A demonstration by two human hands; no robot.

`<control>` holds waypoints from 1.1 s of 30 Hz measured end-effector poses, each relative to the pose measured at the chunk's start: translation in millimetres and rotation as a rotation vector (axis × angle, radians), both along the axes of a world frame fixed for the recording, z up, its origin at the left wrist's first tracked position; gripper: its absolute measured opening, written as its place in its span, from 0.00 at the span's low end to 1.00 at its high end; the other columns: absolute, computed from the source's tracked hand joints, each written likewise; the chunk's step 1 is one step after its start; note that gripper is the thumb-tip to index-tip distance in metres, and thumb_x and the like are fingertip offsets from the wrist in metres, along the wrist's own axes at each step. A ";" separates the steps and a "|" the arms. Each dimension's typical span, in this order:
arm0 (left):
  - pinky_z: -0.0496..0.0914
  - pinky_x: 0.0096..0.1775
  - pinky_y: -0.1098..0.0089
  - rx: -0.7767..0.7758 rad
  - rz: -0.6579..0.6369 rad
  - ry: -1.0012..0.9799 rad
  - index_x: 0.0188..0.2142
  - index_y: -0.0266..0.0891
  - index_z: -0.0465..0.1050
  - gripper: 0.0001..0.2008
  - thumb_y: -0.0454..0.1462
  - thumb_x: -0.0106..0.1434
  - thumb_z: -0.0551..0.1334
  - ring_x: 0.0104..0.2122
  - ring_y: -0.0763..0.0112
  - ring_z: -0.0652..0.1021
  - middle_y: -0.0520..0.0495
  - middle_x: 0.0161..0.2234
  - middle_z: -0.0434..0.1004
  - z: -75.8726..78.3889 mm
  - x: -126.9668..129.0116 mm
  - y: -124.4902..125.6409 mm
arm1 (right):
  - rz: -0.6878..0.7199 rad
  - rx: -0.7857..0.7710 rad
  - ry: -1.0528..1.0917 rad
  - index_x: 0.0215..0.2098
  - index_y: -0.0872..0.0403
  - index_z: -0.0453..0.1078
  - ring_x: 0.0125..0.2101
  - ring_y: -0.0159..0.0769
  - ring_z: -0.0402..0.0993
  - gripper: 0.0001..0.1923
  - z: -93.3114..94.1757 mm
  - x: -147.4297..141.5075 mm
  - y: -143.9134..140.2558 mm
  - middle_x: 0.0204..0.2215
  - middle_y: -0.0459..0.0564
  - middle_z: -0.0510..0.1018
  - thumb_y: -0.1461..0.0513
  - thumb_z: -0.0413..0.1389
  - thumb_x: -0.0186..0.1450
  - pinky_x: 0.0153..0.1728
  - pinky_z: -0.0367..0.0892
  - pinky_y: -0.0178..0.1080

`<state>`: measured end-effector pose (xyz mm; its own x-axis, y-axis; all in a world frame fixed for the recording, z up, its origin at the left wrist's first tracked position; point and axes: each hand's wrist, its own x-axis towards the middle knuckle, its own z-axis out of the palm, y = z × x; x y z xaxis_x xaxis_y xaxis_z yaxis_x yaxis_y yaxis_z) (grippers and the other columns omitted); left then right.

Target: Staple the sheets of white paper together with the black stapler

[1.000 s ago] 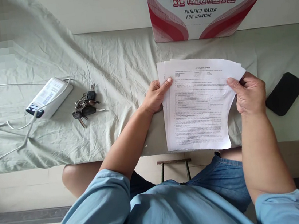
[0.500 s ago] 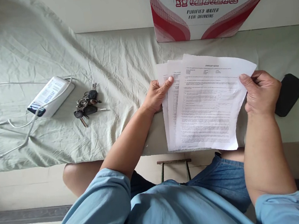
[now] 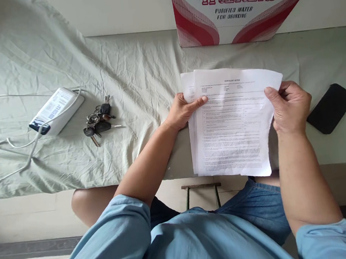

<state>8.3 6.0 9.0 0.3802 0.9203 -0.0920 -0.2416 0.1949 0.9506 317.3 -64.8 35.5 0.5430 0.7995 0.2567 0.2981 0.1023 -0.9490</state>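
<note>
Sheets [image 3: 231,126] are held fanned at the near edge of the bed [image 3: 141,78], so edges can be separated | left hand [image 3: 183,112]: closed on left margin, thumb on top | right hand [image 3: 289,107]: pinched on right edge | phone [image 3: 330,108] right of sheets; keys [image 3: 98,121], power bank [image 3: 56,111] well left.

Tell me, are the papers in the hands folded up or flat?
Flat and unfolded. The white printed paper sheets show a full page of text, held at the edges by the left hand and right hand.
</note>
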 end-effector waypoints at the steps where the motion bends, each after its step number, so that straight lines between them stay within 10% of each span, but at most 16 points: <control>1: 0.90 0.55 0.47 -0.009 0.051 -0.001 0.46 0.40 0.89 0.36 0.64 0.52 0.88 0.52 0.38 0.94 0.37 0.44 0.95 -1.8 0.3 1.8 | 0.034 -0.014 0.012 0.37 0.46 0.81 0.37 0.40 0.77 0.21 -0.1 1.2 -0.6 0.33 0.43 0.81 0.46 0.82 0.60 0.51 0.79 0.49; 9: 0.81 0.71 0.48 0.025 0.512 -0.161 0.56 0.45 0.83 0.41 0.70 0.58 0.81 0.73 0.41 0.83 0.39 0.57 0.94 -17.4 -7.2 33.8 | 0.382 -0.375 0.369 0.55 0.43 0.82 0.58 0.56 0.89 0.41 13.9 5.9 -8.1 0.53 0.52 0.92 0.38 0.86 0.50 0.57 0.88 0.59; 14: 0.73 0.77 0.47 0.060 0.387 -0.101 0.61 0.50 0.82 0.37 0.71 0.68 0.73 0.80 0.48 0.74 0.44 0.60 0.93 -17.8 -11.2 37.4 | 0.411 -0.398 0.507 0.53 0.43 0.83 0.64 0.59 0.87 0.43 10.3 -21.9 -5.5 0.53 0.50 0.93 0.43 0.88 0.44 0.64 0.87 0.66; 23: 0.85 0.66 0.47 0.132 0.320 -0.132 0.47 0.49 0.89 0.32 0.63 0.51 0.87 0.69 0.39 0.86 0.46 0.49 0.94 10.0 -40.9 27.6 | 0.196 0.180 0.278 0.55 0.40 0.84 0.72 0.60 0.80 0.40 36.6 -4.1 -8.6 0.61 0.49 0.89 0.51 0.86 0.45 0.80 0.70 0.69; 33: 0.88 0.62 0.43 0.099 0.239 0.002 0.39 0.43 0.91 0.23 0.50 0.50 0.92 0.62 0.36 0.90 0.42 0.42 0.93 -1.3 -53.4 28.2 | 0.324 -0.076 0.214 0.58 0.39 0.83 0.69 0.59 0.83 0.41 34.5 -6.6 -23.8 0.54 0.49 0.91 0.54 0.86 0.48 0.80 0.72 0.67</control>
<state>-45.1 34.2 7.7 0.1508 0.9886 0.0025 -0.2674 0.0383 0.9628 310.7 -88.5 70.0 0.2945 0.9505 0.0986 0.0570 0.0855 -0.9947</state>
